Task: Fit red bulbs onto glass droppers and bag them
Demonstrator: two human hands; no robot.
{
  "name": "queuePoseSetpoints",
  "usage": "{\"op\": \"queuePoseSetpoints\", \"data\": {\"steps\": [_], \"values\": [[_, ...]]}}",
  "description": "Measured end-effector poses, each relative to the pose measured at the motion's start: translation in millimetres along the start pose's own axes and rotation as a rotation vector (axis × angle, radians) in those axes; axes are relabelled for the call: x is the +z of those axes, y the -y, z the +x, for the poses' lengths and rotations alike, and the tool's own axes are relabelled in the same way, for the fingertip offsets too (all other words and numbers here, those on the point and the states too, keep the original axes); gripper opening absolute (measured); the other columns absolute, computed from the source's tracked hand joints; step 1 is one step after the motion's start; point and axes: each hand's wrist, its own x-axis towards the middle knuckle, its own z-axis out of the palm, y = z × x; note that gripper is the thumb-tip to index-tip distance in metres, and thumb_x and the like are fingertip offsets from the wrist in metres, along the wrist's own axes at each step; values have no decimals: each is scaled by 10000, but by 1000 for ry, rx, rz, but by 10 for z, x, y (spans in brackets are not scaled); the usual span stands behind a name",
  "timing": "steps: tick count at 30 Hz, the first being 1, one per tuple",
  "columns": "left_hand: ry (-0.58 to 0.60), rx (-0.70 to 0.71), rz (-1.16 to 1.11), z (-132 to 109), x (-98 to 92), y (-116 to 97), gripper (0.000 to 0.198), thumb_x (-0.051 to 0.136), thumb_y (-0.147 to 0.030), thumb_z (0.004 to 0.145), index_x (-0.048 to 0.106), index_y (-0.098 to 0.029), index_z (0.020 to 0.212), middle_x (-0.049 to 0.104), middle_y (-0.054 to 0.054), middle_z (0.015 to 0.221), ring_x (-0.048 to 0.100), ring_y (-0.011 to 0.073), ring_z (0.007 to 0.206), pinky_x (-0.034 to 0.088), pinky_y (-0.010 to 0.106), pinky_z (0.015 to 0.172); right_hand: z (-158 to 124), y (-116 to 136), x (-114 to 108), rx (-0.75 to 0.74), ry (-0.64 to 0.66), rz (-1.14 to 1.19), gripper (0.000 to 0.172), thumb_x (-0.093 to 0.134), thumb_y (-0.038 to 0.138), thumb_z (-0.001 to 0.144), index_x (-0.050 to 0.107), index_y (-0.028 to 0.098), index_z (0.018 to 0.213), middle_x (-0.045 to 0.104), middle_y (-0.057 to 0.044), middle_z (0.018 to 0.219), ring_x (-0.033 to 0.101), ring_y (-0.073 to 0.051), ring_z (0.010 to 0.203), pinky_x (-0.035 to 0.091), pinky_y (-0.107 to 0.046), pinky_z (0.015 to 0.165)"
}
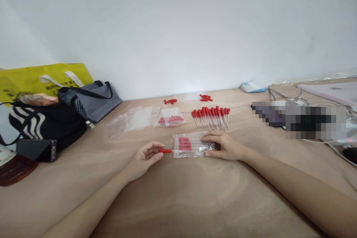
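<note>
A dropper with a red rubber bulb is pinched at the bulb by my left hand. Its clear tube points right and reaches into or over a clear zip bag; I cannot tell which along its whole length. Several red-bulbed droppers lie inside this bag, bulbs to the left. My right hand rests on the bag's right end, fingers above and thumb below, gripping it. Just beyond, a row of droppers lies side by side, bulbs away from me.
A filled bag of droppers and flat clear bags lie behind. Loose red bulbs are near the wall. A striped bag, black bag and phone stand left; cables and a tissue pack lie right.
</note>
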Motion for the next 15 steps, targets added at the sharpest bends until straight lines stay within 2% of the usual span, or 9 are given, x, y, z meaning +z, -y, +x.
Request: {"op": "queuePoseSetpoints", "data": {"steps": [6,15], "values": [[78,82,104,1,47,19,174,622,-286,675,564,-184,803,615,24,780,569,136,685,460,259,641,2,10,-4,-3,-1,-8,459,558,463,743,546,173,1100,573,-97,1053,526,-201,964,415,-359,846],[47,133,159,75,103,-73,179,597,-306,694,573,-194,832,645,44,856,599,190,815,458,333,776,0,-18,16,-8,-5,-13,487,564,470,735,533,180,1126,575,-96,1050,526,-206,965,409,-368,845]]}}
